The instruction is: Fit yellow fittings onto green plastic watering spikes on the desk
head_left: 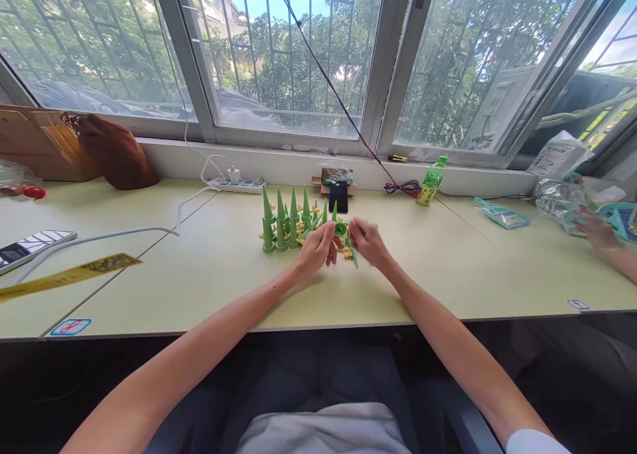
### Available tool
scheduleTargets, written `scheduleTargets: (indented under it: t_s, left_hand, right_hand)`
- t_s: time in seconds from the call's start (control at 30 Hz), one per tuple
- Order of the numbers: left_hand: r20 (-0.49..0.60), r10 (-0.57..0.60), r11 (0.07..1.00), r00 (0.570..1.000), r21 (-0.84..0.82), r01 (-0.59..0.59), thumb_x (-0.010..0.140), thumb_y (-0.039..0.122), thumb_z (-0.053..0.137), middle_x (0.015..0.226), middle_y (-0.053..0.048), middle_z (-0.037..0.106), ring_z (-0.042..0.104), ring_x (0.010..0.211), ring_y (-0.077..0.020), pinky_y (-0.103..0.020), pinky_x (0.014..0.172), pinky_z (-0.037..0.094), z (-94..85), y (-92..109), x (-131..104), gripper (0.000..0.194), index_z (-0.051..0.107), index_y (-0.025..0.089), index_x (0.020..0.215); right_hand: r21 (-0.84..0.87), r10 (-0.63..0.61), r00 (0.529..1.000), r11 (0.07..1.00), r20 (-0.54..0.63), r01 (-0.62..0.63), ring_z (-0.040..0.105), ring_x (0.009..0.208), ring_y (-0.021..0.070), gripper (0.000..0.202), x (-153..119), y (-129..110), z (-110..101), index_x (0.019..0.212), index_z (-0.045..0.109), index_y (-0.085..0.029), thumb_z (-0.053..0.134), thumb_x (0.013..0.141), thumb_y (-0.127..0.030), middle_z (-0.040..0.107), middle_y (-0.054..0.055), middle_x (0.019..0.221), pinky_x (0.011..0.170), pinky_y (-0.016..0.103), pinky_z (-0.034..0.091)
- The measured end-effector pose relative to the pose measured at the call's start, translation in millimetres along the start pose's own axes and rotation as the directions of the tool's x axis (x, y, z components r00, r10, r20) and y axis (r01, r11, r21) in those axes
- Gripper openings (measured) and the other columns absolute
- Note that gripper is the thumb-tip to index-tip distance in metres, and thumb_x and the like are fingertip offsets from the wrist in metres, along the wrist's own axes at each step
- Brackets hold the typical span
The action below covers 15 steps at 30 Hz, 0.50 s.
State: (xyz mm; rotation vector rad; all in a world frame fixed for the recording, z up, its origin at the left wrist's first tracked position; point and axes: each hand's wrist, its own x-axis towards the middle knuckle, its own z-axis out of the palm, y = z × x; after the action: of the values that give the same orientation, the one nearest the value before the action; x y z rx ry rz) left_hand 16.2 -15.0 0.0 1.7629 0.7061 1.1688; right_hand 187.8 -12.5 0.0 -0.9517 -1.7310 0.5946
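Observation:
Between my hands is a green cone-shaped piece (340, 229), its round hollow end turned up towards me. My left hand (317, 248) pinches it from the left, thumb and forefinger closed at the rim. On the other side my right hand (368, 241) has its fingers closed against the piece's right edge; whatever sits in that pinch is hidden. Several green cones (269, 235) with small yellow parts stand upright in a cluster left of and behind my hands. Small yellow pieces (348, 254) and a slanting green spike (354, 257) show just below my hands.
Behind the cones are a black phone (338, 196) and a small cardboard box (318, 181). A green-labelled bottle (432, 182) stands right of them. A power strip (233, 185) lies along the window wall. Another person's hand (594, 228) is at the far right, beside a teal basket (617, 218).

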Motion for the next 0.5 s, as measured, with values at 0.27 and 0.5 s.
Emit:
scheduleTargets:
  t_s: [0.27,0.5]
  left_hand:
    - [0.07,0.103,0.969,0.992,0.219,-0.116,0.099,0.056,0.04,0.07,0.0,0.066,0.056,0.039,-0.009,-0.019,0.038,0.041,-3.8,5.9,-3.8,0.043,0.054,0.018,0.116]
    - [0.063,0.157,0.939,0.986,0.3,-0.168,0.096,0.05,0.051,0.085,-0.001,0.065,0.057,0.043,-0.0068,-0.019,0.044,0.044,-2.3,7.9,-4.2,0.036,0.052,0.02,0.116]
  right_hand:
    - [-0.052,0.011,0.999,0.999,-0.031,-0.013,0.036,0.051,0.0119,0.052,1.6,-2.8,-3.5,0.066,0.038,-0.023,0.039,0.095,-0.066,0.038,-0.003,0.054,0.049,0.026,0.03]
    - [-0.117,0.022,0.999,0.993,-0.048,-0.027,0.036,0.051,0.0125,0.056,2.4,-5.4,-5.9,0.063,0.038,-0.023,0.039,0.092,-0.071,0.039,-0.002,0.051,0.049,0.027,0.029]
